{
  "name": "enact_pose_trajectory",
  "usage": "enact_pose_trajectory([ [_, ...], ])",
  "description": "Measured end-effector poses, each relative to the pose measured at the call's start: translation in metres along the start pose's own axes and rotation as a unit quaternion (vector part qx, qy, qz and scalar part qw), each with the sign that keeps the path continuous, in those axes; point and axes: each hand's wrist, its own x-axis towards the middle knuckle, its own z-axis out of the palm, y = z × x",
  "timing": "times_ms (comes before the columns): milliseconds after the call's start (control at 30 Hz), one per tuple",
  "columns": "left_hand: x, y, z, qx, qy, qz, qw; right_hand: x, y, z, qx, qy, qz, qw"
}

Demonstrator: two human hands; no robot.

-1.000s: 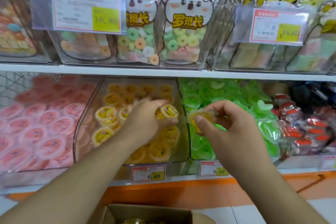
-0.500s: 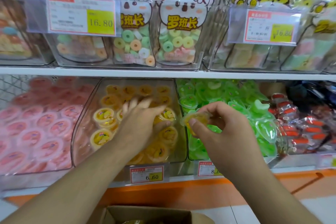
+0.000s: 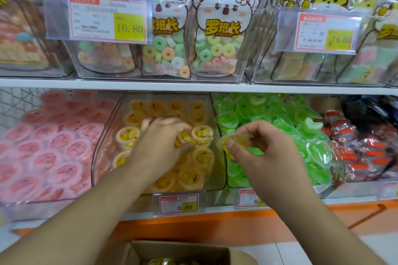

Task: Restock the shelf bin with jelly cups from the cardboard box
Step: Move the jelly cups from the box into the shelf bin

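Note:
The clear shelf bin (image 3: pixel 103 146) on the middle shelf holds several yellow jelly cups (image 3: pixel 127 134). My left hand (image 3: pixel 157 144) reaches inside the bin with its fingers spread flat over the cups, and its thumb lies beside one cup (image 3: pixel 202 133). My right hand (image 3: pixel 265 153) hovers just right of the bin and pinches one yellow jelly cup (image 3: pixel 233 140) between thumb and fingers. The open cardboard box (image 3: pixel 183 251) sits at the bottom edge, with a few yellow cups showing inside.
A bin of pink cups (image 3: pixel 47 150) stands left of the yellow bin, and a bin of green cups (image 3: pixel 286 127) stands right of it. Red packets (image 3: pixel 366 153) lie further right. The upper shelf (image 3: pixel 193 87) carries candy bags. Price tags (image 3: pixel 178 203) hang on the shelf edge.
My left hand has let go of its cup and flattened over the cups in the bin. My right hand still holds its cup in much the same spot.

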Motion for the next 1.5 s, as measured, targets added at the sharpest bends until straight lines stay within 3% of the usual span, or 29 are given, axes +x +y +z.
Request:
enact_pose_trajectory([
  [700, -0.01, -0.014, -0.009, 0.055, 0.001, -0.007, 0.998, -0.004, -0.005, 0.005, -0.003, -0.01, -0.006, 1.0],
  [767, -0.011, -0.011, -0.012, 0.027, 0.007, 0.002, 1.0, -0.004, -0.007, 0.005, 0.006, -0.017, -0.017, 1.0],
  [833, -0.013, -0.004, -0.023, -0.067, 0.011, -0.015, 0.998, -0.004, -0.011, 0.006, 0.023, -0.019, -0.029, 0.999],
  [900, -0.015, 0.008, -0.037, -0.209, -0.022, -0.068, 0.975, -0.005, -0.016, 0.007, 0.037, -0.027, -0.038, 0.998],
  [1033, -0.019, 0.034, -0.055, -0.482, -0.099, -0.139, 0.86, -0.01, -0.022, 0.013, 0.063, -0.059, -0.045, 0.995],
  [1100, -0.021, 0.039, -0.055, -0.531, -0.124, -0.144, 0.826, -0.014, -0.023, 0.016, 0.069, -0.065, -0.04, 0.995],
  [1167, -0.023, 0.04, -0.055, -0.544, -0.128, -0.142, 0.817, -0.017, -0.024, 0.019, 0.066, -0.068, -0.042, 0.995],
  [1333, -0.025, 0.032, -0.053, -0.515, -0.154, -0.116, 0.835, -0.016, -0.023, 0.012, 0.016, -0.091, -0.08, 0.992],
  [1500, -0.021, 0.025, -0.042, -0.431, -0.1, -0.147, 0.885, -0.009, -0.017, 0.0, -0.115, -0.065, -0.105, 0.986],
])
